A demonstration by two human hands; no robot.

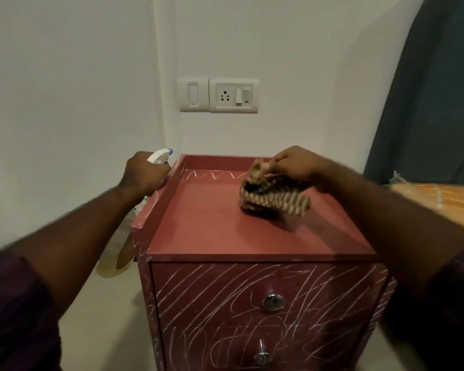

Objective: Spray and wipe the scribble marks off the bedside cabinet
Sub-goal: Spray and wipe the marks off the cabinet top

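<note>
Two hands were at the red bedside cabinet [225, 236]: the left hand [142, 172] was curled round the neck of a white spray bottle [160, 156] just outside the top's left rim, near its back left corner. The right hand [295, 164] pinched a bunched striped cloth [273, 196] hanging low over the top toward the back right corner. White scribble marks [214, 174] ran along the inside of the back rim and covered both drawer fronts [212, 290].
</note>
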